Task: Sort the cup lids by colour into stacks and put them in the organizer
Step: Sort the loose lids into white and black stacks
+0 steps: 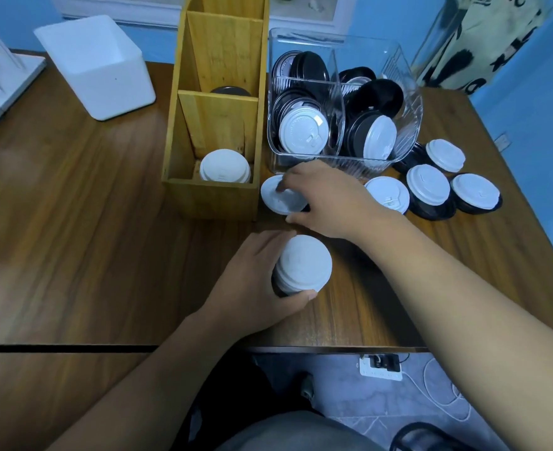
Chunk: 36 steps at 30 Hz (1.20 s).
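My left hand (255, 281) grips a stack of white lids (304, 265) standing on the wooden table near its front edge. My right hand (327, 203) reaches over a single white lid (280, 196) lying beside the wooden organizer (210, 196), fingers and thumb pinching its rim. The organizer's front compartment holds a white lid stack (224, 167); a dark lid (231, 91) shows in the middle compartment. Loose white lids on black ones (428, 187) lie at the right.
A clear plastic bin (343, 157) behind my right hand holds mixed black and white lids. A white foam box (96, 66) stands at the back left and a white rack at the far left. The table's front edge (333, 348) is close below my hands.
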### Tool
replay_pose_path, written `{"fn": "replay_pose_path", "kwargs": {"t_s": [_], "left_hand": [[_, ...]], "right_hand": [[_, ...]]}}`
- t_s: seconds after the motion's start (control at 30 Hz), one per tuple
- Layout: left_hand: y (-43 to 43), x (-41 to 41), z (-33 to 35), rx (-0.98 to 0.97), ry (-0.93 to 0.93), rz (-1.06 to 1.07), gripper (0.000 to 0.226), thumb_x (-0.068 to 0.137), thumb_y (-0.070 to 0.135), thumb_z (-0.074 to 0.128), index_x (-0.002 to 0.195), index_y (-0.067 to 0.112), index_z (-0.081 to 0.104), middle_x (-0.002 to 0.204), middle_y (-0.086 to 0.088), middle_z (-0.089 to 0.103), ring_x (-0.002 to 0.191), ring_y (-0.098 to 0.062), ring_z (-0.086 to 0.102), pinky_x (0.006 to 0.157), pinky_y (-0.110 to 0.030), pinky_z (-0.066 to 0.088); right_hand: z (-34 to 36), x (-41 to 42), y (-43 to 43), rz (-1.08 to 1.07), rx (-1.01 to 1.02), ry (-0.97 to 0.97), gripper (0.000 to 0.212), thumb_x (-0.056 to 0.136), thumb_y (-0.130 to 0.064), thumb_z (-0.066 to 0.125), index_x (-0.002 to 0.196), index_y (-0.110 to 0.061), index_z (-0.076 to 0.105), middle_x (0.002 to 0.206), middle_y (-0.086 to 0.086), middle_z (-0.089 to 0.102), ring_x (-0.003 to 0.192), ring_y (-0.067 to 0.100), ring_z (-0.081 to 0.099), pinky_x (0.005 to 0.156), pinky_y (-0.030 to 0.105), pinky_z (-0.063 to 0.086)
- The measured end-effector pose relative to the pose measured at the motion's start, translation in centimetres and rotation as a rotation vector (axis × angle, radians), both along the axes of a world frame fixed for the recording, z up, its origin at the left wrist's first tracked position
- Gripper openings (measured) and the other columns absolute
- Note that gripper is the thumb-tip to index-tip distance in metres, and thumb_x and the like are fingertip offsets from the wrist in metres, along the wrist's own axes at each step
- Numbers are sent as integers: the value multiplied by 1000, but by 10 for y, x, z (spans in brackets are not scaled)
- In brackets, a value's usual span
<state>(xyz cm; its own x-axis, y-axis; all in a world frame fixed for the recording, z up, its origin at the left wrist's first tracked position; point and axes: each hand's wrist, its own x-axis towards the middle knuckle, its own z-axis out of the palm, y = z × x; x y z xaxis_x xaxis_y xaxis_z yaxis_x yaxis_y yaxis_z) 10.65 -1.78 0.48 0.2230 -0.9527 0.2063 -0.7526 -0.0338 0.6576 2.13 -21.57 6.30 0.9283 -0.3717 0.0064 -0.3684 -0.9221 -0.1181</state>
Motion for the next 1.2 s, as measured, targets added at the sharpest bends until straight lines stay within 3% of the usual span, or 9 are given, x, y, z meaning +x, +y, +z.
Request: {"fn": "replay_pose_path", "kwargs": {"t_s": [0.1,0.33,0.53,0.67,0.8,0.93,1.0,1.07,1.2], "left_hand": [[1,9,1,-12,-9,25,82,71,58,82,140,22,53,136,11,55,123,-4,47,101,-8,32],[3,24,-1,-4,-21,12,85,70,62,80,142,26,50,138,14,53,124,-1,44,102,-22,40],[2,29,-1,-5,13,-24,84,69,65,75,140,28,50,133,24,46,124,3,41,100,-11,33],[2,29,-1,-9,16,-29,84,69,65,75,140,28,50,133,25,46,125,5,40,100,-8,31],[2,30,-1,2,22,-31,83,69,66,75,140,30,50,133,25,46,124,6,40,100,-6,31],[2,30,-2,4,41,-28,83,69,64,76,140,30,50,132,26,46,125,8,39,99,-3,29],[1,31,-2,16,39,-29,84,68,64,76,140,30,50,132,26,46,125,8,39,99,-4,30],[0,31,-3,34,35,-28,85,68,64,78,141,31,49,133,25,47,126,6,39,99,-7,31],[1,31,-3,41,43,-24,85,69,61,81,141,31,49,135,24,49,128,3,40,101,-10,32]], "right_hand": [[-4,10,4,67,-119,77,29,91,-44,64,112,-25,67,114,-1,62,113,26,51,85,44,43],[22,-51,13,-73,245,-244,14,103,-29,51,110,-28,63,98,-8,65,95,14,52,81,35,44],[22,-80,9,-158,489,84,23,106,-19,44,109,-26,66,105,-11,64,101,11,54,92,41,47],[10,-67,10,-68,255,206,22,105,-23,43,112,-27,63,102,-7,60,101,15,49,86,44,49],[7,-65,16,-45,141,89,27,104,-32,40,120,-25,61,107,-2,63,102,19,51,83,43,49],[9,-97,20,-87,92,93,53,91,-67,47,129,-31,57,120,-9,63,116,18,54,104,42,41],[7,-105,29,-97,7,203,73,80,-82,43,134,-35,54,126,-13,60,126,16,49,121,47,22],[2,-104,36,-102,-23,235,77,78,-82,48,138,-34,52,129,-13,60,130,15,47,124,51,9],[5,-106,33,-112,44,68,71,78,-65,71,138,-33,50,131,-11,61,128,16,51,124,44,10]]}}
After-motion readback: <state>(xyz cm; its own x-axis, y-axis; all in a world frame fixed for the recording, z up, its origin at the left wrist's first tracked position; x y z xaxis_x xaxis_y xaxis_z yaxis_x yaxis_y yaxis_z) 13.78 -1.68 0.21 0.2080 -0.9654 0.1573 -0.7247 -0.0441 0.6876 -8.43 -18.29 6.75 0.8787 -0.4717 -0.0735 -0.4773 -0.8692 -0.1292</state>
